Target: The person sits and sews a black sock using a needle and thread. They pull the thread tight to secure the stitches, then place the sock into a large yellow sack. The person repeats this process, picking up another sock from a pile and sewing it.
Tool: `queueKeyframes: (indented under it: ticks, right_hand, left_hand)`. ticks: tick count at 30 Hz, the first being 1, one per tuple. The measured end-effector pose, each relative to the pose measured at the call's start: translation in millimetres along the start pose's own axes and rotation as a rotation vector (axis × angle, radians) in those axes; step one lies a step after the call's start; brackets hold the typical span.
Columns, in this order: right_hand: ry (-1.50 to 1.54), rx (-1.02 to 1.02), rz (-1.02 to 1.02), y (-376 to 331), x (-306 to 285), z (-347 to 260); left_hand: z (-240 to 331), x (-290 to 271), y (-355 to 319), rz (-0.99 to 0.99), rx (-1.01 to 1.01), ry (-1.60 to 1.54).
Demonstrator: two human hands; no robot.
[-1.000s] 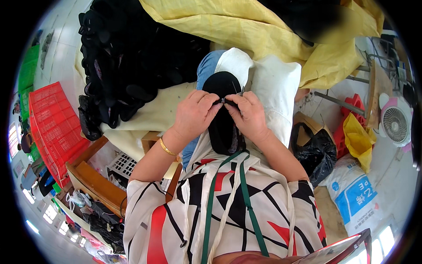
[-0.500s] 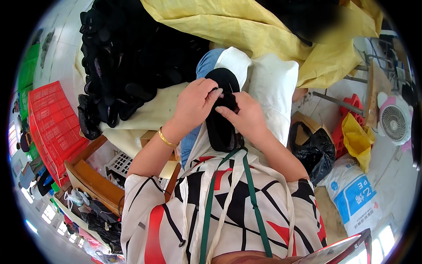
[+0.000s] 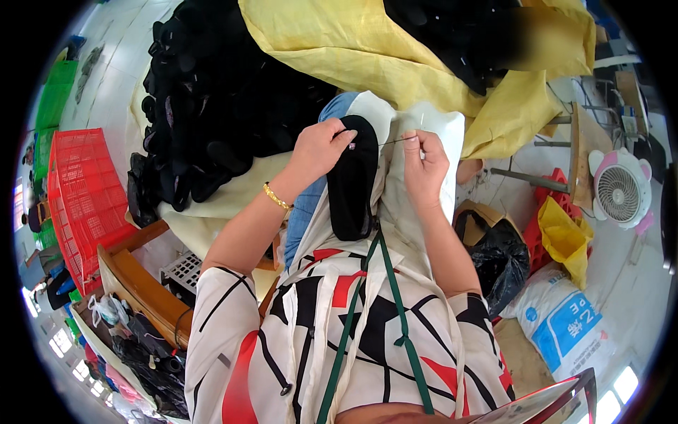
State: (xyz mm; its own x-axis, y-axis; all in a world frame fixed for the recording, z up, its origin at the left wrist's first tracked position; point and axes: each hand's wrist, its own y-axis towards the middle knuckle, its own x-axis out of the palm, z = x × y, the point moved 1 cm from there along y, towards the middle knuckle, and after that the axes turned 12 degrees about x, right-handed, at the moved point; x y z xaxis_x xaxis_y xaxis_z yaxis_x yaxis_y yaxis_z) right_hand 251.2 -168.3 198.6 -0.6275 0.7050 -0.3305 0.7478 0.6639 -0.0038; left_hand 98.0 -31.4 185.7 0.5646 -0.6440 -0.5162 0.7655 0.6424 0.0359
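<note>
Across my lap lies a black slipper, its sole end toward my waist. My left hand, with a gold bracelet at the wrist, is closed on the slipper's upper edge, pinching it. Off to the slipper's right, my right hand is closed in a pinch. A thin dark thread runs taut from the slipper to its fingertips. Whether a needle is in those fingers is too small to tell. Under the slipper, a white cloth covers my legs.
A big heap of black slippers lies at the far left. Yellow sheeting spreads ahead, with more black items on it. A red crate and a wooden drawer stand left; a black bag, a white sack and a fan are right.
My right hand has moved away from the slipper to the right, drawing the thread out straight. The left hand stays on the slipper, which now shows more fully.
</note>
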Motion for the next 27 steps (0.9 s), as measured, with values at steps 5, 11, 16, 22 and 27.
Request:
queueKeyframes:
  ticks: [5, 11, 16, 22, 27]
  right_hand:
    - [1.060, 0.428, -0.320, -22.7, 37.6, -5.6]
    - [1.320, 0.600, -0.487, -38.2, 27.4, 16.1]
    - [1.229, 0.471, -0.451, -60.9, 21.7, 16.3]
    - [0.363, 0.040, -0.296, -53.8, 8.2, -5.5]
    - [-0.142, -0.734, -0.283, -69.5, -3.4, -28.9]
  left_hand:
    - [-0.6, 3.5, 2.9, -0.007, 0.041, 0.179]
    - [-8.4, 5.0, -2.6, 0.101, 0.068, 0.184]
    - [-13.2, 3.3, -5.2, 0.097, 0.070, 0.102]
    - [-3.3, -7.5, -9.6, 0.148, 0.351, 0.268]
    - [14.0, -7.3, -15.5, 0.023, 0.524, 0.319]
